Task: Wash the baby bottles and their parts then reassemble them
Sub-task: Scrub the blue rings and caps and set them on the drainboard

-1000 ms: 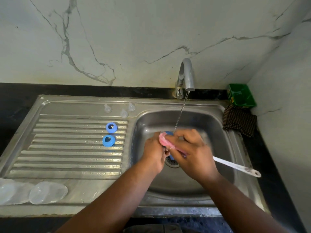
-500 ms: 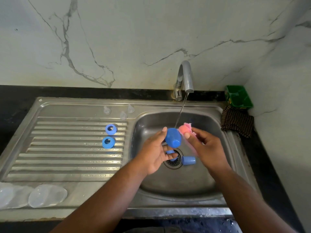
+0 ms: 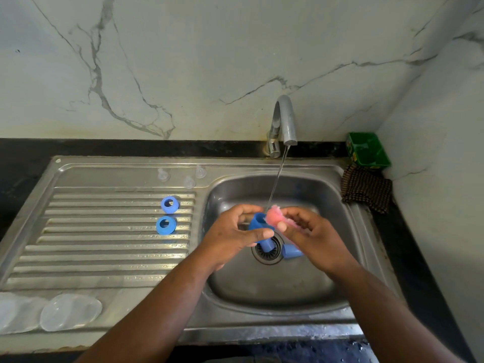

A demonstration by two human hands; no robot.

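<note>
Over the sink basin [image 3: 275,289] my left hand [image 3: 230,239] grips a blue bottle cap [image 3: 258,222] with its open end turned up. My right hand [image 3: 311,239] pinches a pink sponge brush head [image 3: 275,217] right at the cap's mouth, under the thin water stream [image 3: 277,179]. Two more blue caps lie in the basin, one [image 3: 267,246] on the drain and one [image 3: 290,251] beside it. Two blue collar rings [image 3: 169,204] [image 3: 166,225] sit on the ribbed drainboard [image 3: 104,244]. Three clear teats [image 3: 189,181] stand behind them. Clear bottles [image 3: 70,311] lie at the front left.
The tap [image 3: 285,119] runs at the back of the sink. A green tub [image 3: 368,152] and a dark checked cloth [image 3: 366,188] sit at the back right corner. Marble walls close in behind and on the right.
The cap in my left hand has turned from closed end towards me to open end up. My right hand has brought the pink sponge to its mouth.
</note>
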